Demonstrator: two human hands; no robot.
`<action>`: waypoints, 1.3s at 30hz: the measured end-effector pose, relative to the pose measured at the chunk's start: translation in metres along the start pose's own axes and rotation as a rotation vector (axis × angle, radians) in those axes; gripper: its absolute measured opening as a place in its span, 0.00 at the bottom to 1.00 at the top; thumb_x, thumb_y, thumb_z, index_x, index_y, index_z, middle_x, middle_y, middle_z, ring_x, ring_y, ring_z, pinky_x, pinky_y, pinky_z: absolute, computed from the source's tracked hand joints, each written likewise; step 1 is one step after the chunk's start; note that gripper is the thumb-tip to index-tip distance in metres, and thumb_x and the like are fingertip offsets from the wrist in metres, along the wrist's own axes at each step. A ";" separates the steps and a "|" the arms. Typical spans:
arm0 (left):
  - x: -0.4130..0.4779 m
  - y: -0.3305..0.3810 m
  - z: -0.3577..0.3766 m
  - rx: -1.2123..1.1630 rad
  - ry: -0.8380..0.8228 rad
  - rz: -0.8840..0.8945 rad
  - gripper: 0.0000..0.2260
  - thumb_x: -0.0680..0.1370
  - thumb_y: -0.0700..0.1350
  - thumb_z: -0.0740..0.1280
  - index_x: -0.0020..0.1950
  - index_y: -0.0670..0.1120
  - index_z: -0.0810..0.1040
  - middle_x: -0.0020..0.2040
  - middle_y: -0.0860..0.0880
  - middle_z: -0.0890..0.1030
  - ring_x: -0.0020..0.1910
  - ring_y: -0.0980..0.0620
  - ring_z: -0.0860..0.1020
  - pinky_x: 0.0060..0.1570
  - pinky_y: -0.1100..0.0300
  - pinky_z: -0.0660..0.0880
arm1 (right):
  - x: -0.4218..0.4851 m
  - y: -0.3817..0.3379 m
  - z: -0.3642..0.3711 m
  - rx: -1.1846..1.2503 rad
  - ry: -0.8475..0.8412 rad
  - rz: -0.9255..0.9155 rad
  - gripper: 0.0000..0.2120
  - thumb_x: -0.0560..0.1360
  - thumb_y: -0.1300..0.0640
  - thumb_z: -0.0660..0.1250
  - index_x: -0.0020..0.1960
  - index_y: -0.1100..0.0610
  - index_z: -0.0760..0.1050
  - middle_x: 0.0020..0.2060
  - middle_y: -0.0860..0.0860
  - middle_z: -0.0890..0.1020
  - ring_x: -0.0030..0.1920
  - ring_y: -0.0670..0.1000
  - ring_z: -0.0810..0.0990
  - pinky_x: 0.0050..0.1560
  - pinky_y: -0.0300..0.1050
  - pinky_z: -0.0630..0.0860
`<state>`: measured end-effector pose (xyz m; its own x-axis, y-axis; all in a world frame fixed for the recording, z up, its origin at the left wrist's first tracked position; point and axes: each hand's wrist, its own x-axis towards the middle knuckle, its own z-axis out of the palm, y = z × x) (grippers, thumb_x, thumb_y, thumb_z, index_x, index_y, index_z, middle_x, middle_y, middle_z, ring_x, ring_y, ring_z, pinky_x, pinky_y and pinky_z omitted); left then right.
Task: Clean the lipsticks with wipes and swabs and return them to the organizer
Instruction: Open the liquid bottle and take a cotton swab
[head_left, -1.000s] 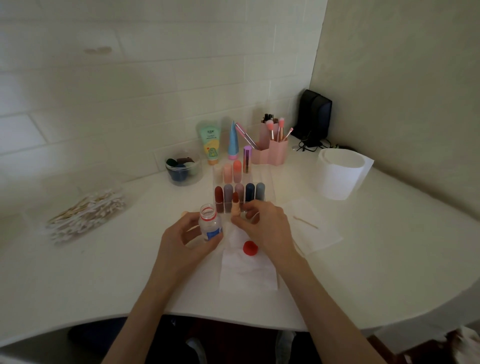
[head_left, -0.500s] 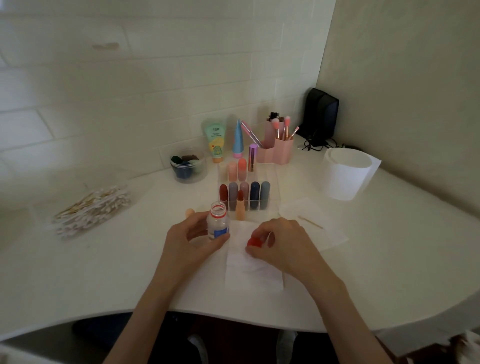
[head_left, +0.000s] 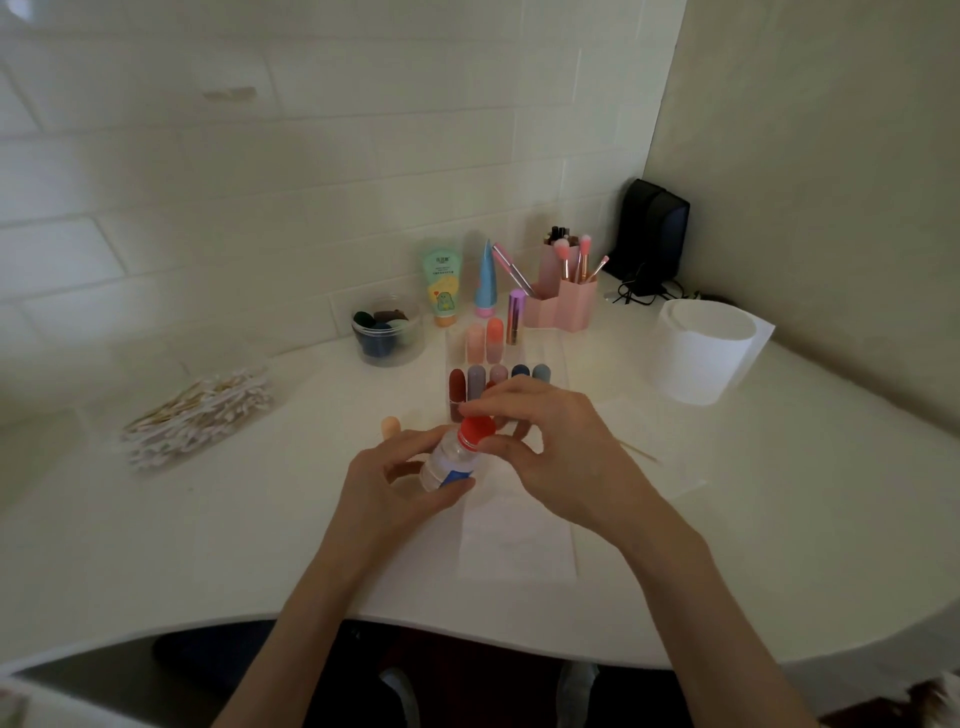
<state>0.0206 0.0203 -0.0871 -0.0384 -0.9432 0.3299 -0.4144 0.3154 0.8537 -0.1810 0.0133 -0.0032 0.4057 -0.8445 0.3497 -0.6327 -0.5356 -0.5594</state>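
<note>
My left hand grips a small clear bottle with a blue label, tilted over the table. My right hand pinches its red cap, which sits on the bottle's neck. Behind my hands stands the clear organizer with several lipsticks in muted colours, some hidden by my right hand. A peach lipstick cap lies left of the bottle. A white wipe lies flat under my hands, another to the right with a used swab on it.
A pile of cotton swabs lies at the left. Behind the organizer are a jar of sponges, a green tube, a blue tube, a pink brush holder and a paper roll. A black device sits in the corner.
My right hand picked the red cap up from the wipe and brought it onto the bottle's neck. My left hand has tilted the bottle toward it.
</note>
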 end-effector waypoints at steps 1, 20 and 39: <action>0.000 -0.001 0.000 0.003 0.001 0.006 0.22 0.70 0.43 0.80 0.64 0.49 0.83 0.55 0.55 0.86 0.55 0.52 0.83 0.57 0.56 0.80 | 0.002 -0.001 0.000 -0.041 -0.021 -0.014 0.16 0.78 0.58 0.73 0.64 0.50 0.82 0.60 0.45 0.82 0.59 0.45 0.78 0.65 0.42 0.73; 0.002 0.000 0.000 0.038 0.040 0.059 0.22 0.70 0.45 0.80 0.63 0.50 0.83 0.53 0.57 0.86 0.52 0.53 0.83 0.53 0.65 0.78 | 0.000 -0.001 0.011 -0.185 0.033 0.060 0.21 0.75 0.36 0.69 0.59 0.50 0.81 0.45 0.45 0.84 0.41 0.44 0.78 0.49 0.40 0.77; -0.008 0.049 -0.001 0.075 0.249 0.169 0.23 0.65 0.63 0.74 0.54 0.51 0.82 0.47 0.62 0.83 0.48 0.61 0.80 0.50 0.73 0.73 | -0.004 -0.026 0.036 0.497 0.465 0.280 0.22 0.63 0.32 0.72 0.50 0.44 0.82 0.44 0.38 0.84 0.47 0.44 0.83 0.54 0.45 0.83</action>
<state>0.0014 0.0432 -0.0471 0.1084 -0.8207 0.5610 -0.4871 0.4481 0.7497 -0.1424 0.0305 -0.0167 -0.1190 -0.9237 0.3643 -0.2527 -0.3266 -0.9108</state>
